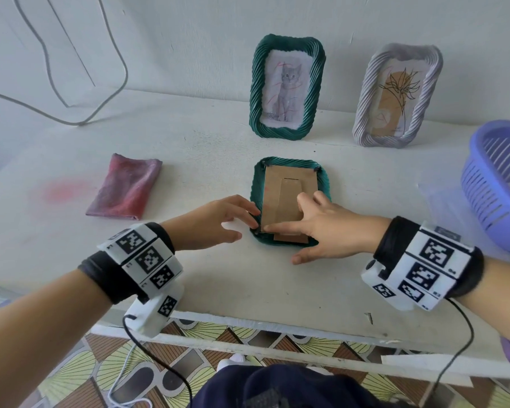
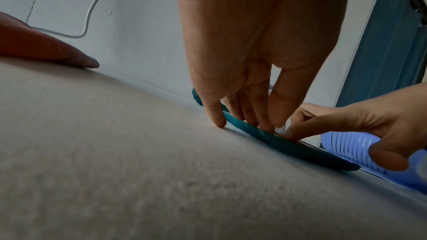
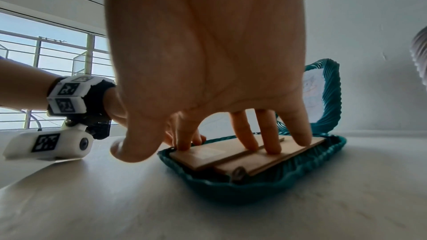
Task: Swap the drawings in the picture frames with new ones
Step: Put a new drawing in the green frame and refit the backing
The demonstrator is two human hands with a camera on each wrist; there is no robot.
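A green woven picture frame (image 1: 289, 161) lies face down on the white table, its brown cardboard backing (image 1: 278, 198) and folded stand facing up. My left hand (image 1: 227, 219) touches the frame's near-left corner with straight fingertips (image 2: 262, 125) on the rim (image 2: 289, 145). My right hand (image 1: 327, 228) lies spread over the backing (image 3: 231, 154), fingers (image 3: 272, 134) pressing flat on the board, index tip near the left hand's fingertips. Against the wall stand a green frame with a cat drawing (image 1: 287, 86) and a pale lilac frame with a plant drawing (image 1: 395, 95).
A folded pink cloth (image 1: 124, 187) lies to the left. A purple slotted basket (image 1: 489, 178) sits at the right table edge. A grey cable (image 1: 112, 92) hangs along the wall at the back left. The table's near edge (image 1: 248, 322) is just below my wrists.
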